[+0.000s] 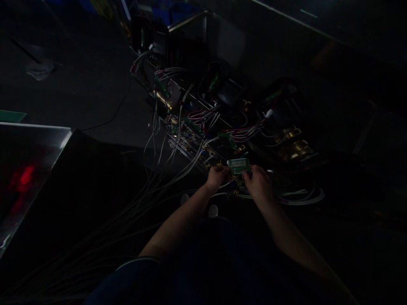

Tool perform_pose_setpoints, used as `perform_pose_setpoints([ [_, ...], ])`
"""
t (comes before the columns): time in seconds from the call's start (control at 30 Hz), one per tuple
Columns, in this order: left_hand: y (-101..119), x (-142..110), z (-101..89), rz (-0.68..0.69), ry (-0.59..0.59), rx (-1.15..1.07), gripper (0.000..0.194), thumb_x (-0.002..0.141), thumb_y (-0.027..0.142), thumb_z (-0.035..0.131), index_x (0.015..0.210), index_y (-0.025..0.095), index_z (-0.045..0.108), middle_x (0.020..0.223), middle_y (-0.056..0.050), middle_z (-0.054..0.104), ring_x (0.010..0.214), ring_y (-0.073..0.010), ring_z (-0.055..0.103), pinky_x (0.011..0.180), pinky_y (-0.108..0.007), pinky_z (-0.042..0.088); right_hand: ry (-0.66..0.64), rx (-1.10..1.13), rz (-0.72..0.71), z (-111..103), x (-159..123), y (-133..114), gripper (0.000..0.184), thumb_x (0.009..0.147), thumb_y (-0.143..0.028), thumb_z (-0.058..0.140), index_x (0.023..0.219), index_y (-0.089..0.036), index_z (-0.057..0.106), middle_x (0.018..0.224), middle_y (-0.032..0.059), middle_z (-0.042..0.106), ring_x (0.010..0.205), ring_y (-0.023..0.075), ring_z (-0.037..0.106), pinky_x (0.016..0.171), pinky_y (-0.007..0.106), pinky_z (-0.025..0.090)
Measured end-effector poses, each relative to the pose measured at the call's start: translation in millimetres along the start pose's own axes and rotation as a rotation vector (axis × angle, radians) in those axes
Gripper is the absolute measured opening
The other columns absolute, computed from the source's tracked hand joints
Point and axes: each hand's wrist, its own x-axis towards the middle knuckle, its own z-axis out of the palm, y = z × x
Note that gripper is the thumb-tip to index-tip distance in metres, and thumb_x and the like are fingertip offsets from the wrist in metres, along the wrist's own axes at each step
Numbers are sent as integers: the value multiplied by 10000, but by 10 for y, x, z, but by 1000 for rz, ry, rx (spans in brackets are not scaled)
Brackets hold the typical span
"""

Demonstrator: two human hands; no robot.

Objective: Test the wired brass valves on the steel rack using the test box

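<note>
Between my two hands is a small green circuit board [239,165] with a pale, screen-like face. My left hand [218,176] pinches its left edge, where a white connector shows. On the other side, the closed fingers of my right hand [258,180] hold its right end. Beneath and behind the board lie brass fittings [241,149] and bundles of white wires [190,163]. The picture is very dark, so the fingertips and fine details are hard to make out.
Several black units with boards, such as this black housing [230,91], line a metal frame beyond my hands. Red and white wires [244,134] cross it. Long loose cables [127,222] trail left. A metal-edged table [34,126] stands at left, and blue bins [173,12] at the back.
</note>
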Motion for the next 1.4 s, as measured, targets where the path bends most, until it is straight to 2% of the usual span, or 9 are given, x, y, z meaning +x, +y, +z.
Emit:
perform_pose_setpoints([
  [0.27, 3, -10, 4, -6, 13, -8, 183, 707, 228, 690, 594, 128, 586, 446, 40, 509, 390, -75, 478, 464, -214, 440, 10, -1, -17, 11, -3, 17, 135, 824, -274, 522, 875, -152, 549, 896, 129, 628, 843, 242, 598, 734, 346, 468],
  [0.5, 0, -17, -1, -1, 14, 4, 180, 719, 215, 665, 587, 126, 581, 431, 37, 514, 370, -82, 485, 452, -215, 430, -63, -43, 19, -51, -6, -37, 168, 841, -257, 543, 933, -117, 558, 983, 155, 629, 940, 264, 601, 797, 353, 471],
  [0.67, -15, -5, 3, 3, 17, 6, 160, 705, 225, 678, 609, 129, 592, 426, 39, 510, 364, -87, 485, 434, -210, 410, -82, -49, 30, -84, -8, -62, 145, 844, -228, 545, 933, -116, 566, 988, 150, 632, 937, 254, 607, 792, 338, 472],
  [1.4, -17, -1, 5, -9, 26, 23, 156, 719, 218, 660, 618, 123, 591, 429, 48, 504, 372, -69, 471, 445, -195, 418, -51, -51, 27, -33, -1, -39, 202, 834, -279, 561, 958, -119, 561, 977, 135, 628, 913, 240, 596, 759, 313, 439],
])
